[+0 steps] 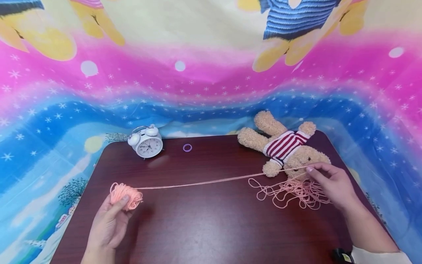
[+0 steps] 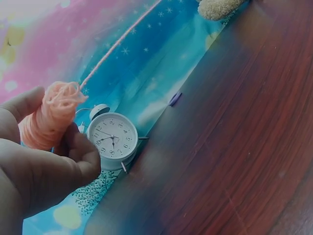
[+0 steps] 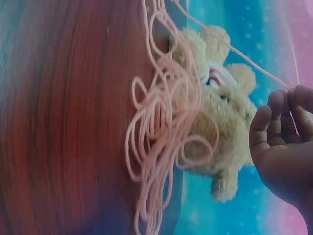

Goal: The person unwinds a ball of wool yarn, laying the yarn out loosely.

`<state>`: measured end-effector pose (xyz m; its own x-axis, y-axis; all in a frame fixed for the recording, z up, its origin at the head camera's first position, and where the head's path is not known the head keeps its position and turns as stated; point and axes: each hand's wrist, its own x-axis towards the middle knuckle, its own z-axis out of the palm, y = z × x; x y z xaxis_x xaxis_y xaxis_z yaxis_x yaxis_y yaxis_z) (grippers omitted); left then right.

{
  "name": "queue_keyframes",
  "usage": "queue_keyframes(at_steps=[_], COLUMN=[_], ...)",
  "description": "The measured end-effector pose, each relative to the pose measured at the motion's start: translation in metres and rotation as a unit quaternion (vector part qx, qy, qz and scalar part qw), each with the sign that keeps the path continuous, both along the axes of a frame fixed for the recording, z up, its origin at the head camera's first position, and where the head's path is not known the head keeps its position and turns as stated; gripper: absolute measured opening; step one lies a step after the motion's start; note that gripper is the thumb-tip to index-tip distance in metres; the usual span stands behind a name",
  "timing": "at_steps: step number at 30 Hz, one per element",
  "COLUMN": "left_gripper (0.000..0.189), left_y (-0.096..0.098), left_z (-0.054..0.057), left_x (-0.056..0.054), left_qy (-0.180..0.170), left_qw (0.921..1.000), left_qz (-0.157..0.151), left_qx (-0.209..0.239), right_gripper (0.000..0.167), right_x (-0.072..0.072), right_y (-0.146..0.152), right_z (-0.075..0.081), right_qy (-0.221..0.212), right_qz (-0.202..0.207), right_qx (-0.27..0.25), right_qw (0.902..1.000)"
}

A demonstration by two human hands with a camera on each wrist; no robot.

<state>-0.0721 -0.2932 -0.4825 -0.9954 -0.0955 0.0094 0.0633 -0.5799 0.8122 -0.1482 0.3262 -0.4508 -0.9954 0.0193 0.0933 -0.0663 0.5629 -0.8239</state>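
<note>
A small ball of peach-pink yarn (image 1: 126, 197) is gripped between the thumb and fingers of my left hand (image 1: 110, 223), over the left part of the table. From it one strand (image 1: 197, 183) runs nearly straight across to my right hand (image 1: 336, 185), which pinches the yarn between thumb and forefinger. Beneath the right hand a loose heap of yarn loops (image 1: 300, 194) lies on the table beside the teddy bear's head. In the left wrist view the wound yarn (image 2: 51, 115) shows its coiled end, with the strand leaving upward. The right wrist view shows the pinching fingers (image 3: 276, 115).
A teddy bear (image 1: 285, 146) in a striped top lies on its back at the far right. Near the back left edge stands a white alarm clock (image 1: 149, 146), with a purple ring (image 1: 187, 147) to its right. A printed cloth (image 1: 204, 88) surrounds the dark wooden table (image 1: 204, 227).
</note>
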Motion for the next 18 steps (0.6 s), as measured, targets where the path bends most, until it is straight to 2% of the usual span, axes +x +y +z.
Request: queue_keyframes(at_steps=[4,7,11,14,16,18], left_gripper=[0.040,0.046,0.046,0.042,0.042,0.042], left_y=[-0.004,-0.005,-0.005,-0.006,-0.008,-0.010], left_z=[-0.002,-0.002,-0.002,-0.003,-0.004,-0.006], left_x=[0.001,0.002,0.003,0.004,0.004,0.004], left_qy=[0.018,0.019,-0.011,-0.032,-0.036,-0.033], left_qw=[0.9995,0.9996,0.9997,0.9991,0.9991,0.9993], left_qz=[-0.015,-0.018,0.000,0.016,0.020,0.019], left_qx=[0.019,0.008,-0.023,-0.022,-0.012,-0.001], right_gripper=[0.029,0.022,0.021,0.022,0.020,0.014], right_x=[0.001,0.001,0.003,0.005,0.006,0.007], right_y=[0.014,0.024,0.036,0.045,0.051,0.056], right_z=[-0.001,-0.003,-0.003,0.001,0.002,0.004], right_qy=[-0.011,-0.013,-0.015,-0.011,-0.006,0.001], right_qz=[-0.007,-0.002,-0.016,-0.041,-0.051,-0.059], right_qx=[-0.041,-0.094,-0.099,-0.070,-0.080,-0.113], right_qw=[0.9991,0.9954,0.9949,0.9967,0.9955,0.9919])
